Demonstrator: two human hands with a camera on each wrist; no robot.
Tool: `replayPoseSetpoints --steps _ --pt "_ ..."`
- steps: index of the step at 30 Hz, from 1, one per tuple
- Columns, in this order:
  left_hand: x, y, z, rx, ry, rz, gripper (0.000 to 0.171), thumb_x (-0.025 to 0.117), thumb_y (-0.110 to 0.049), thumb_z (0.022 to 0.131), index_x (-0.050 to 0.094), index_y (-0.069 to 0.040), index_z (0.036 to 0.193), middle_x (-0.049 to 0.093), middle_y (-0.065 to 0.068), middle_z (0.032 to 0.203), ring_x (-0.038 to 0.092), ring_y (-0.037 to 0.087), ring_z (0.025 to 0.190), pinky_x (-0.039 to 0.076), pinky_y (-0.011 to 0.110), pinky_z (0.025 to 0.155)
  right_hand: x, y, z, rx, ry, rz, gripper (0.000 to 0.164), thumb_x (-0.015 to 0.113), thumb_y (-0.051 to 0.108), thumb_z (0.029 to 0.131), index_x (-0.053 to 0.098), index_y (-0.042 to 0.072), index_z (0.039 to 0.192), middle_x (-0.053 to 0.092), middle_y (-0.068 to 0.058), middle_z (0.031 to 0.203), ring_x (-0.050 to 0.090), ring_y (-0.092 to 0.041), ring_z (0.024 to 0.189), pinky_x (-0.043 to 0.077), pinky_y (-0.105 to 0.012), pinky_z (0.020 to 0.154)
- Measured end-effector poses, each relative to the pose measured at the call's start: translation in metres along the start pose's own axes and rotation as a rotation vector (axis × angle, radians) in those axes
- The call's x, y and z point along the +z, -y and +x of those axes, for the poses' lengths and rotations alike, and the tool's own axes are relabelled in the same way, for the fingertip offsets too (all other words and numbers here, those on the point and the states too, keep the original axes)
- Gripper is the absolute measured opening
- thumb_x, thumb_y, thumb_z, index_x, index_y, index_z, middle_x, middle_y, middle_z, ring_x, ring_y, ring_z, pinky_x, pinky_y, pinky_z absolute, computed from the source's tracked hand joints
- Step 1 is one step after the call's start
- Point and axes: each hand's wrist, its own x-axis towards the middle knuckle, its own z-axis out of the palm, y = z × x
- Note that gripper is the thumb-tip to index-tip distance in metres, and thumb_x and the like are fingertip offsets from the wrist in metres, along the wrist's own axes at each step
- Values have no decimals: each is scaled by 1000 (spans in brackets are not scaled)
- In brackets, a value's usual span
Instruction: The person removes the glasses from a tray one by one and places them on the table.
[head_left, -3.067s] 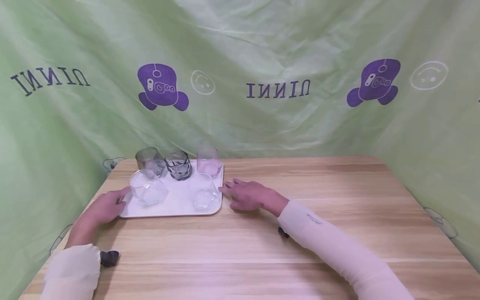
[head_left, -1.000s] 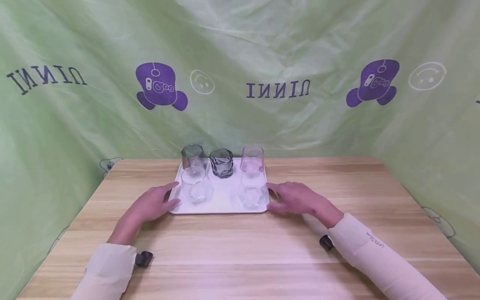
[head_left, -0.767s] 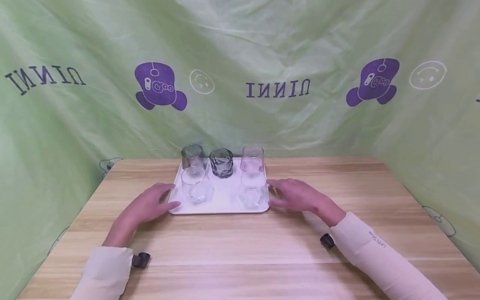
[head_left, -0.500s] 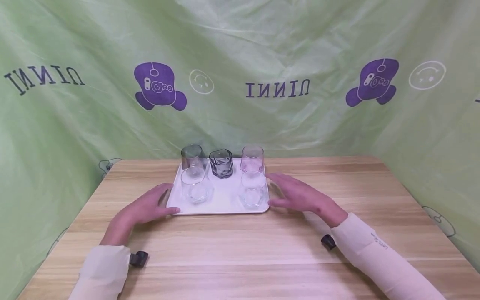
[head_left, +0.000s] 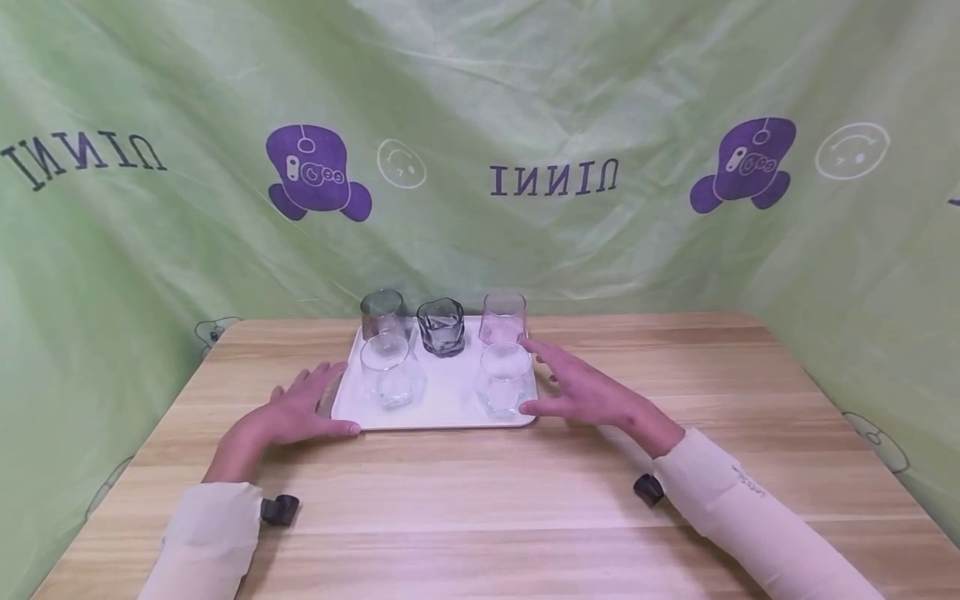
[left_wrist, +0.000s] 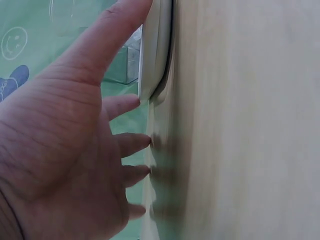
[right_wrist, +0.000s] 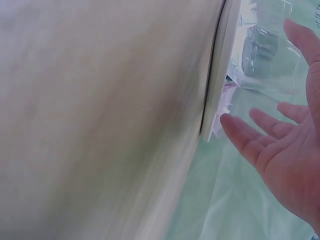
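A white tray (head_left: 448, 387) lies near the table's back edge with several drinking glasses standing on it. At its left side, my left hand (head_left: 295, 412) has its fingers spread. Its thumb (left_wrist: 122, 20) is by the front left corner, and the index fingertip is close to the edge. My right hand (head_left: 588, 392) reaches over the tray's right side, thumb and index finger apart beside the front right clear glass (head_left: 504, 383). In the right wrist view its fingers (right_wrist: 245, 137) are extended and nothing is gripped.
Another clear glass (head_left: 386, 375) stands front left on the tray. Behind are a smoky glass (head_left: 382, 312), a dark rippled glass (head_left: 441, 329) and a pinkish glass (head_left: 504, 315). A green printed curtain (head_left: 450, 242) hangs around the wooden table (head_left: 465, 508).
The tray with its glasses has moved right, to the table's middle, both hands alongside. Since then, the left fingers have spread off its edge and the right hand has come up towards the front right glass.
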Motion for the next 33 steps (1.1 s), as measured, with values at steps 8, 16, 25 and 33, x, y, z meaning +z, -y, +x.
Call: replayPoseSetpoints --steps 8,16,25,33 --pt "0 0 -2 -47 73 2 116 69 -67 88 8 -6 165 -1 34 165 -7 61 147 -8 86 99 4 5 6 -9 2 97 103 82 41 89 18 15 166 24 -10 168 38 -36 145 45 -54 107" --pt "1 2 -4 -49 89 -7 115 67 -66 90 5 -6 165 -6 33 165 -12 60 146 -12 86 99 7 7 13 11 15 134 107 82 46 87 14 24 166 19 -9 170 39 -38 144 42 -55 110" --pt "4 8 -1 -47 111 9 113 63 -67 92 1 -9 166 -9 31 166 -15 58 147 -13 85 99 10 6 17 43 25 170 109 84 44 86 14 24 166 22 -10 168 49 -42 135 42 -56 109" --pt "8 18 5 -33 120 2 112 61 -69 92 -4 -16 166 -14 27 167 -20 55 147 -19 84 97 12 6 19 59 22 192 110 85 42 86 10 27 166 25 -13 167 44 -40 140 41 -54 111"
